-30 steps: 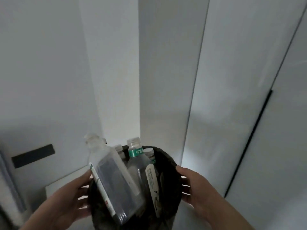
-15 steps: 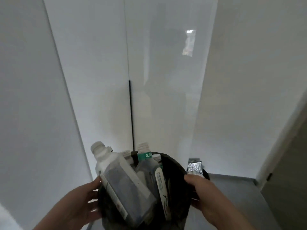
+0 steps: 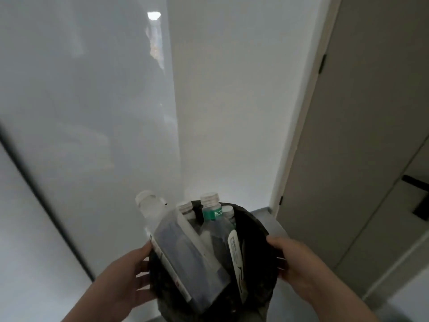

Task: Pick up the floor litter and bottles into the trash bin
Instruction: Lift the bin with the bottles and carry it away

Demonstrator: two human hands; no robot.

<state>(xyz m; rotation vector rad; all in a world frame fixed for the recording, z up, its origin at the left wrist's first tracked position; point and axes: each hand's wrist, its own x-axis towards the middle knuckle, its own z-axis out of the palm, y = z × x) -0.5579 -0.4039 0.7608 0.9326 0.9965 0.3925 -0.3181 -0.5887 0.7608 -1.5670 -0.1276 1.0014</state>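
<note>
A pale glossy wall (image 3: pixel 92 112) is filling most of the view on the left and on the far side. A grey door (image 3: pixel 359 135) is standing on the right. A narrow strip of grey floor (image 3: pixel 275 220) is showing between them, just beyond the far right edge of the trash bin (image 3: pixel 254 231).

The black trash bin is sitting low in the middle of the view, between the two hands. The left hand (image 3: pixel 123 282) is gripping its left side, with the thumb lying up near the rim and the fingers wrapping against the wall. The right hand (image 3: pixel 299 263) is gripping the right side, with the thumb over the rim. Its fingers seem to be curling round below, though they are partly hidden.

Inside the bin, a large clear bottle (image 3: pixel 181 256) is leaning to the left, and its capped neck is sticking out over the rim. To its right, a green-banded bottle (image 3: pixel 214 219) is standing nearly upright. The white caps of two smaller bottles (image 3: pixel 185 206) are showing beside it, at the far side of the bin.
</note>
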